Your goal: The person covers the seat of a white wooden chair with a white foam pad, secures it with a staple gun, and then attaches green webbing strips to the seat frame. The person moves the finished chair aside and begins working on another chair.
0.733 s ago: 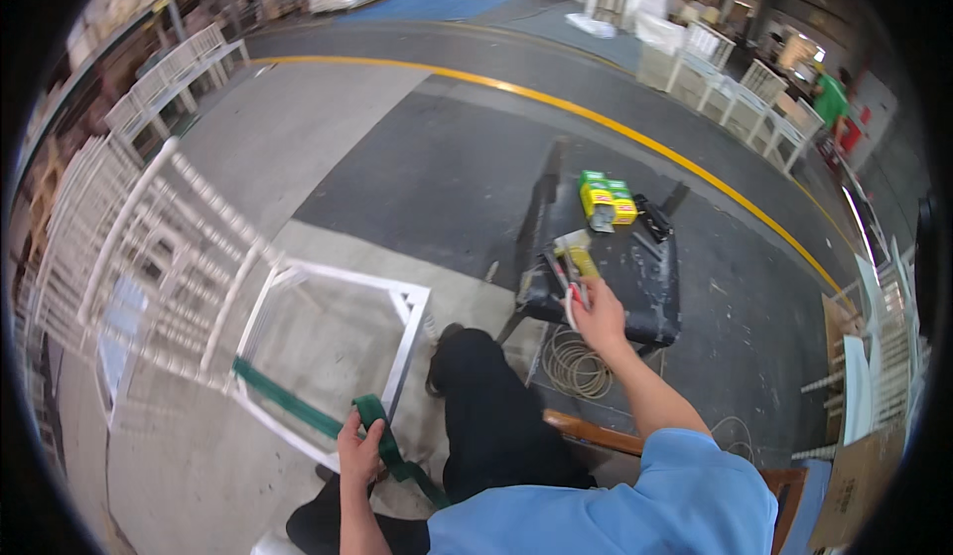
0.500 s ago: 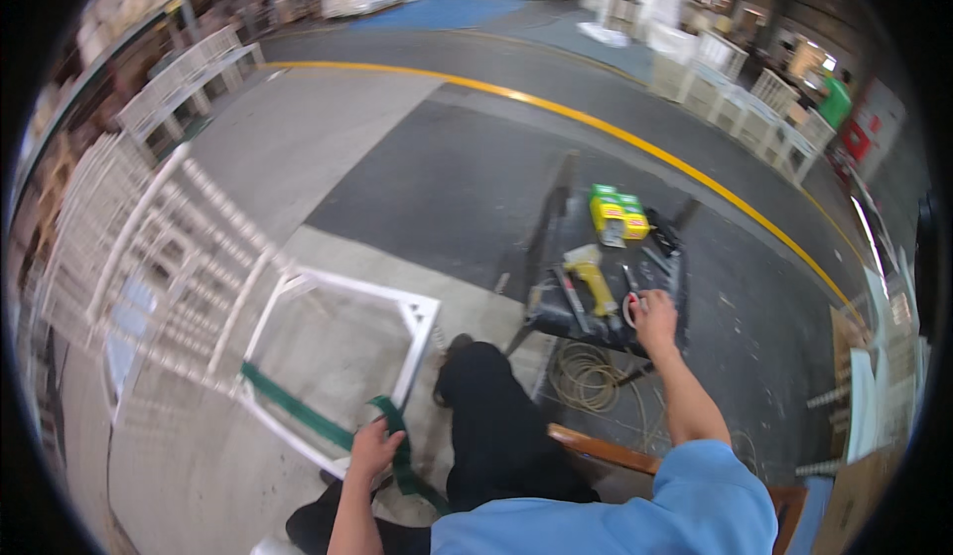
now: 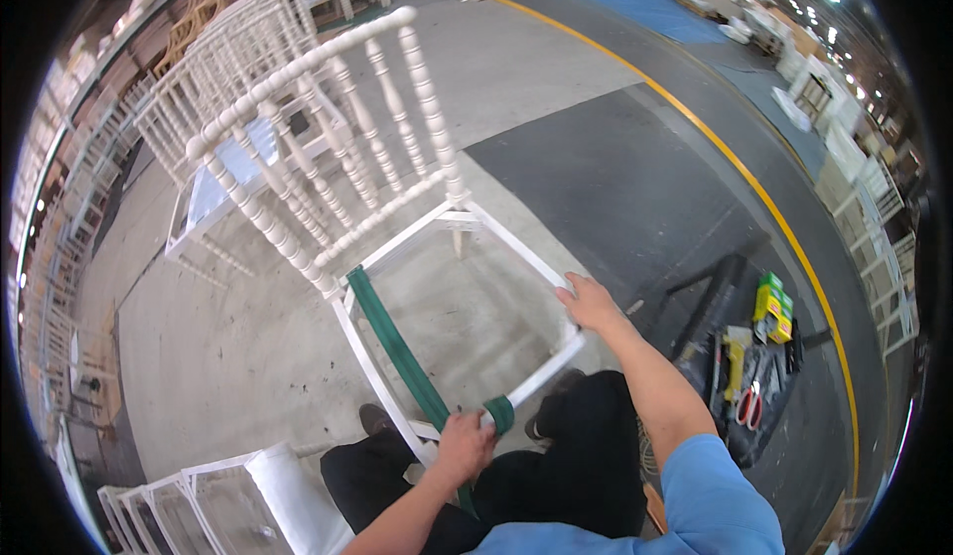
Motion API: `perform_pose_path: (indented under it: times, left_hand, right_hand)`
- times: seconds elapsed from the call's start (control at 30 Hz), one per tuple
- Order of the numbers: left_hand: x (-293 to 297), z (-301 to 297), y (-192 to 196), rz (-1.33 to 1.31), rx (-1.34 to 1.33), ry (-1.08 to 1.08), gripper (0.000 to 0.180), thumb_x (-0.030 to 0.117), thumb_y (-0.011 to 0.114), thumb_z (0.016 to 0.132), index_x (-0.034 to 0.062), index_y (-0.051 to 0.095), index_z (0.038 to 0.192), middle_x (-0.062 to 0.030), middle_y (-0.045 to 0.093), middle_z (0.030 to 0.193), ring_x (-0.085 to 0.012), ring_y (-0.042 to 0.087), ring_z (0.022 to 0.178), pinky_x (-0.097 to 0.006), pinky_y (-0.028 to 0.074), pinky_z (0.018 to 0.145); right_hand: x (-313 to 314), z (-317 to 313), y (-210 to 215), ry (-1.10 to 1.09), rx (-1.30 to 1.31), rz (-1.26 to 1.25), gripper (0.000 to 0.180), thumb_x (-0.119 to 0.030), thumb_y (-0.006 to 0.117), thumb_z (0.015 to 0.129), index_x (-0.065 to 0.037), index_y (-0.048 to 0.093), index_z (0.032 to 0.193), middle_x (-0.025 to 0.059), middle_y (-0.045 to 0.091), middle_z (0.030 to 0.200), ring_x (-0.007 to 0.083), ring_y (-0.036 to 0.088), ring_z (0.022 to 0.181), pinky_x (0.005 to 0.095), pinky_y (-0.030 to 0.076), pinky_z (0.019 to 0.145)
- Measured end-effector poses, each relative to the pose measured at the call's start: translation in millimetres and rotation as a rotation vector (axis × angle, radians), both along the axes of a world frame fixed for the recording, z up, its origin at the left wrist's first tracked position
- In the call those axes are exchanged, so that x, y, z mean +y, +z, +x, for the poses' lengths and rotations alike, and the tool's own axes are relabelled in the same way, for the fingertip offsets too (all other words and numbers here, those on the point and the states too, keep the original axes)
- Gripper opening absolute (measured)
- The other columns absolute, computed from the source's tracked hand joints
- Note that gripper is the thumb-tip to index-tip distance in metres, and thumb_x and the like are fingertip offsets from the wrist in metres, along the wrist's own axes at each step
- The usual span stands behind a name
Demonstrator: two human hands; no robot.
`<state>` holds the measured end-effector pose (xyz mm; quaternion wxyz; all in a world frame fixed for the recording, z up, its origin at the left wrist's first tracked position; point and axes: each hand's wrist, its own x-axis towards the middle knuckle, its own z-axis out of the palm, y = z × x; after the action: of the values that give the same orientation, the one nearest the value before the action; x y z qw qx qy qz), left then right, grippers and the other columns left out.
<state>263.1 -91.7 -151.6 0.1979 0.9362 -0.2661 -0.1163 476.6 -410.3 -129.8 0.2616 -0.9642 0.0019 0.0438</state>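
Note:
A white chair frame (image 3: 526, 247) with a back of turned spindles (image 3: 372, 128) stands in front of me, its seat opening bare in the middle. One green webbing strap (image 3: 392, 342) runs along the left side of the seat from back to front. At the front rail, my left hand (image 3: 467, 446) is closed on the strap, whose loose part (image 3: 500, 413) wraps over the rail beside my fingers. The strap's tail hangs below that hand. My right hand (image 3: 593, 304) grips the right side rail near the front corner, its fingers curled over the wood.
To the right, a low black stand (image 3: 730, 356) carries red-handled scissors (image 3: 750, 406), a yellow tool (image 3: 736, 361) and yellow-green boxes (image 3: 773, 309). More white chairs (image 3: 238, 59) crowd behind on the left. A white roll-shaped thing (image 3: 293, 495) lies near my left leg.
My view has turned left toward the chair. My right hand has left the scissors on the stand and come to the chair's side rail. The left hand still holds the strap, now at the front rail.

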Motion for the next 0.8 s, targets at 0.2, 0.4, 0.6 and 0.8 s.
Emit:
perform_pose_path:
  times: [0.2, 0.4, 0.6, 0.8]
  left_hand:
    - [10, -14, 2, -0.109, -0.042, 0.051, 0.022, 0.028, 0.077, 0.083, 0.0097, 0.079, 0.095, -0.0276, 0.065, 0.132, -0.0385, 0.066, 0.120, -0.055, 0.039, 0.119]
    - [10, -3, 12, -0.088, 0.035, 0.018, 0.025, 0.032, 0.077, 0.083, 0.0124, 0.083, 0.099, -0.0262, 0.063, 0.135, -0.0372, 0.062, 0.127, -0.057, 0.035, 0.124]
    - [4, -25, 13, -0.044, 0.099, 0.182, 0.034, 0.043, 0.079, 0.086, 0.0130, 0.086, 0.102, -0.0245, 0.063, 0.135, -0.0393, 0.060, 0.132, -0.059, 0.027, 0.129]
    - [28, -58, 30, 0.218, 0.332, 0.186, 0.048, 0.056, 0.073, 0.090, 0.0174, 0.085, 0.115, -0.0240, 0.062, 0.139, -0.0390, 0.056, 0.139, -0.062, 0.020, 0.131]
  right_hand:
    - [50, 19, -23, -0.050, 0.220, -0.099, 0.063, -0.053, 0.060, 0.105, -0.008, 0.053, 0.149, 0.0273, 0.072, 0.127, 0.0472, 0.069, 0.119, 0.0548, 0.053, 0.100]
    - [44, 24, -9, -0.086, 0.206, -0.067, 0.061, -0.053, 0.059, 0.105, -0.011, 0.054, 0.148, 0.0260, 0.075, 0.119, 0.0469, 0.071, 0.114, 0.0551, 0.054, 0.096]
    - [55, 7, -11, -0.103, 0.103, -0.065, 0.060, -0.052, 0.059, 0.105, -0.010, 0.055, 0.148, 0.0254, 0.076, 0.116, 0.0477, 0.071, 0.113, 0.0558, 0.054, 0.095]
    - [76, -46, -23, -0.129, 0.137, 0.078, 0.062, -0.052, 0.061, 0.104, -0.007, 0.061, 0.145, 0.0266, 0.073, 0.127, 0.0460, 0.068, 0.122, 0.0534, 0.053, 0.103]
